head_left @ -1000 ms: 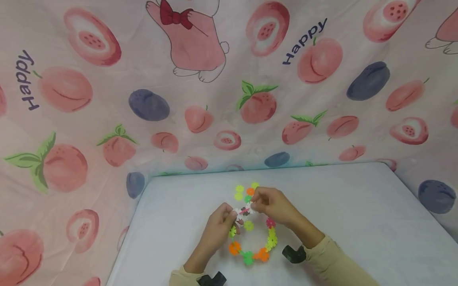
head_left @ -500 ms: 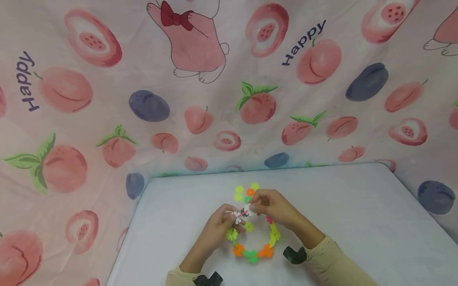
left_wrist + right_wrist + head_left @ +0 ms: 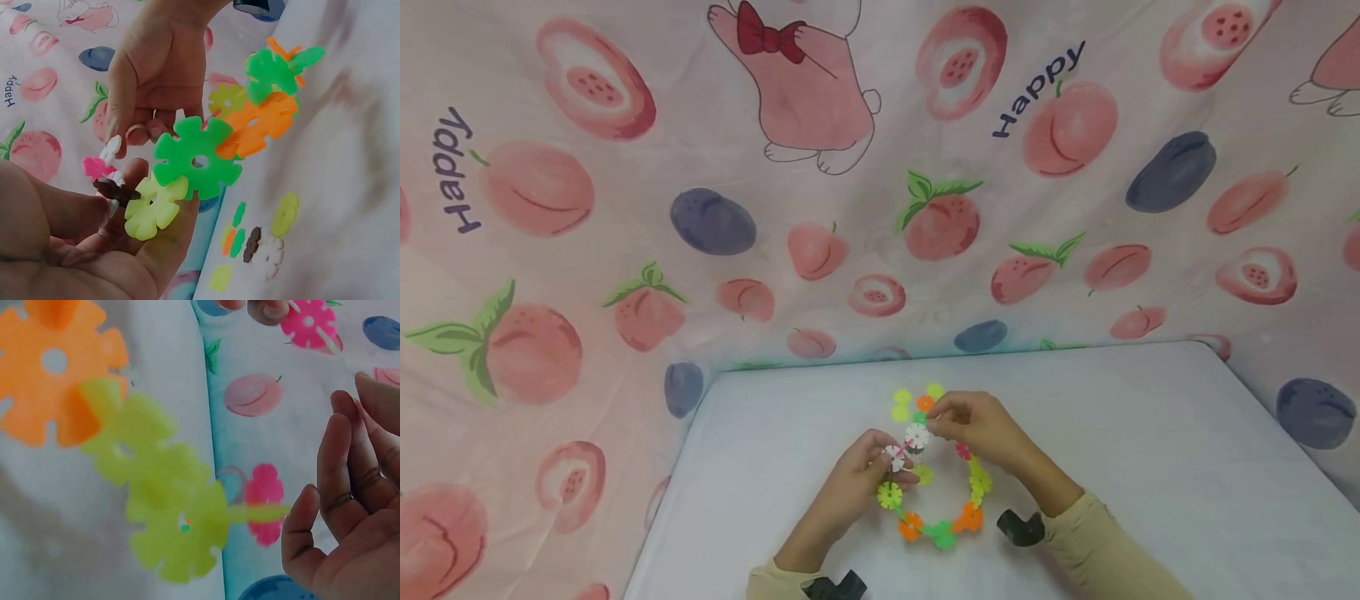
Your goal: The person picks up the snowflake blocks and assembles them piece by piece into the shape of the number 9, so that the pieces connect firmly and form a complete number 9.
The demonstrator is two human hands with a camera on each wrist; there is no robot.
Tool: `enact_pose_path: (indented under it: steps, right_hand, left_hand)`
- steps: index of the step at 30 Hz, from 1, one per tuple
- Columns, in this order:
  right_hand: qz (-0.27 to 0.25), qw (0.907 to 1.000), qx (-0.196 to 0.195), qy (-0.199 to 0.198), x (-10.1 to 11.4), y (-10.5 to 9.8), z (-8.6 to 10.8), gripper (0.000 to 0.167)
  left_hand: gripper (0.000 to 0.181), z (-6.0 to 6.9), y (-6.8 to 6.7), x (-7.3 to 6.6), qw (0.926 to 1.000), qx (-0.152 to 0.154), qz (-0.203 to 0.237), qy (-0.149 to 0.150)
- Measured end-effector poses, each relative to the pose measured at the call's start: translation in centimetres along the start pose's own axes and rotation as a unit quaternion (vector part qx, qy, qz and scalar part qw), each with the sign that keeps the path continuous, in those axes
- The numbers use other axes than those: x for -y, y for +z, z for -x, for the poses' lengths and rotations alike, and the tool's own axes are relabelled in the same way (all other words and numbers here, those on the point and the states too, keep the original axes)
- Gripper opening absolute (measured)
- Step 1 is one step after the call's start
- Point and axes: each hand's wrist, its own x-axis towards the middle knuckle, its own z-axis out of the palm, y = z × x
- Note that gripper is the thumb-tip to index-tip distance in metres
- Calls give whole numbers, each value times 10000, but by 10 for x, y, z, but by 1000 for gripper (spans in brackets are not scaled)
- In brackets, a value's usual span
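My left hand [image 3: 853, 477] pinches the joined flower-shaped discs beside a white disc [image 3: 893, 457]. In the left wrist view, a brown disc [image 3: 117, 190] and a yellow disc [image 3: 156, 207] are by its fingers. A second white disc [image 3: 917, 436] stands out from that grip, linked through a pink disc [image 3: 98, 167]. My right hand [image 3: 981, 425] is at this white disc's upper right, its fingers bent; the right wrist view shows a gap between fingertips and discs. The colourful chain hangs in a loop, with green [image 3: 943, 534], orange [image 3: 972, 517] and yellow [image 3: 981, 481] discs.
Loose yellow [image 3: 902, 397], orange [image 3: 925, 403] and green discs lie on the white table [image 3: 760, 450] behind the hands. The left wrist view also shows a loose brown disc [image 3: 252, 244] and a clear or white one [image 3: 270, 257]. A printed curtain stands behind.
The loop's lower part has swung to the right. My right fingers have drawn back slightly from the upper white disc, which now shows its face. My left hand still pinches the chain.
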Motion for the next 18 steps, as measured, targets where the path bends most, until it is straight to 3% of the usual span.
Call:
enact_pose_path:
  steps: [7, 12, 16, 18]
  right_hand:
    - [-190, 9986, -438, 221, -18, -11, -8, 18]
    - [-366, 9964, -636, 435, -36, -14, -12, 27]
    - [-309, 9961, -479, 679, -50, -9, -15, 20]
    - [-7, 9978, -324, 586, -57, -4, -17, 14]
  left_hand:
    - [17, 2, -10, 3, 9997, -71, 245, -21]
    - [21, 3, -16, 4, 9989, -293, 353, 21]
    - [23, 3, -19, 5, 9978, -574, 338, 37]
    - [24, 3, -19, 4, 9967, -797, 155, 31]
